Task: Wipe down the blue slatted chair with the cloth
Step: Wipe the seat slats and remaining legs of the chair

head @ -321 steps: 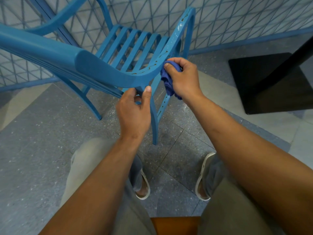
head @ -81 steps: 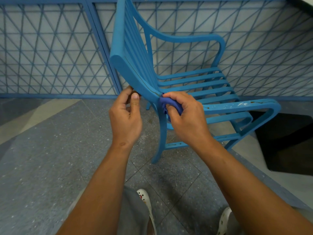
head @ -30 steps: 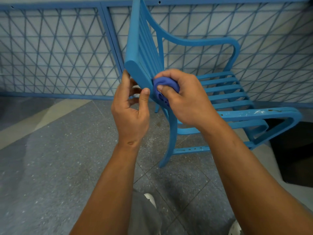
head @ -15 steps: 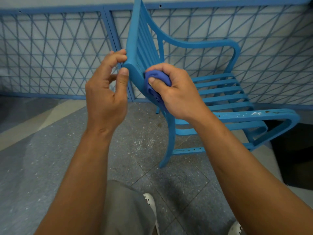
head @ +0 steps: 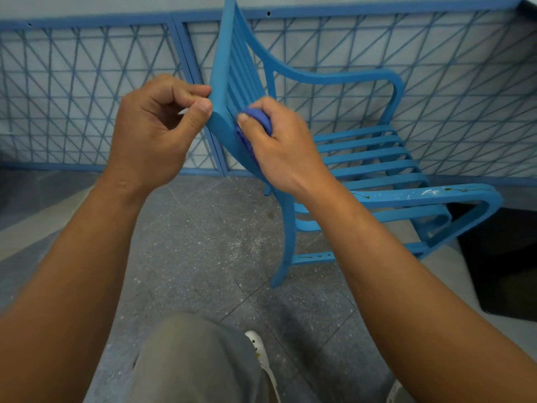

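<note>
I see the blue chair [head: 363, 158] standing on the gray floor [head: 203, 242] by the blue fence [head: 87, 91]. My left hand [head: 154, 135] pinches the edge of the chair's back between thumb and curled fingers, I think to keep it from wobbling. My right hand [head: 279, 146] is curled tight around the bunched cloth [head: 258, 120] and pushes it on the back slats. The near armrest [head: 421, 196] has spots on it, so it may need wiping too.

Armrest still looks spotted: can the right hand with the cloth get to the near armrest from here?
Probably yes. The right hand presses the cloth on the backrest, and nothing lies between it and the near armrest, whose speckled top faces up unobstructed.
</note>
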### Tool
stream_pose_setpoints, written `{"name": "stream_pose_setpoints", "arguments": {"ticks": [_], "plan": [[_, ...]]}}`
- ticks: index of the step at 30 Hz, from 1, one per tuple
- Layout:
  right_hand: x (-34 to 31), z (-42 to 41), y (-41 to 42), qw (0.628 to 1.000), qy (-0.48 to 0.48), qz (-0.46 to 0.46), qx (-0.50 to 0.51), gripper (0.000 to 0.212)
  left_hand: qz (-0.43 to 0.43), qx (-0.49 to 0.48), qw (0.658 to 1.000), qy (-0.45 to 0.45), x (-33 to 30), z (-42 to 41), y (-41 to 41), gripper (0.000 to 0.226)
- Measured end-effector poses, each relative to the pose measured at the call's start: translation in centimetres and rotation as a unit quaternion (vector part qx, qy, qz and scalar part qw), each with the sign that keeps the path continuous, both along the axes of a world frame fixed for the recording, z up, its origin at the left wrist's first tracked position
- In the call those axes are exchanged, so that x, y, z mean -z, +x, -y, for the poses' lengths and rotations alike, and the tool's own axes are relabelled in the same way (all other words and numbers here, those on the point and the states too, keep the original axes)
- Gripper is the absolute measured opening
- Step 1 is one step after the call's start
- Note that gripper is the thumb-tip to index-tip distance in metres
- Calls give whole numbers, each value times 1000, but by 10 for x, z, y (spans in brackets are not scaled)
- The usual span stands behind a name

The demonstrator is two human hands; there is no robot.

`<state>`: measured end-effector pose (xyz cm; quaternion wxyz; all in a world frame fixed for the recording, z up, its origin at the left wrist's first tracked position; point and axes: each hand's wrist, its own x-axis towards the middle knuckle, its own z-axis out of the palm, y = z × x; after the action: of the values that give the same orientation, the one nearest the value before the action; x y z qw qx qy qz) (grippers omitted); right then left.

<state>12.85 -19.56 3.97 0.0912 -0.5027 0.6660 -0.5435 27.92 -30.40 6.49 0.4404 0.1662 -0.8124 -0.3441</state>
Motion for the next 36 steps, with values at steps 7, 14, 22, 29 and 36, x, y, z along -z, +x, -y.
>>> {"name": "stream_pose_setpoints", "arguments": {"ticks": [7,14,22,29,36], "plan": [[19,-5,6,998,-23,35,42,15,-1,22,1000,1,1,3,1,15],[-13,9,24,996,-69,26,54,17,12,25,999,15,0,2,2,13],[14,-7,8,996,38,13,75,20,11,-3,1000,14,0,-6,2,17],[-13,11,31,994,-78,-29,66,14,10,-15,1000,15,0,-12,3,10],[59,-36,0,990,54,-89,100,17,0,-34,999,-10,4,-16,0,16]]}}
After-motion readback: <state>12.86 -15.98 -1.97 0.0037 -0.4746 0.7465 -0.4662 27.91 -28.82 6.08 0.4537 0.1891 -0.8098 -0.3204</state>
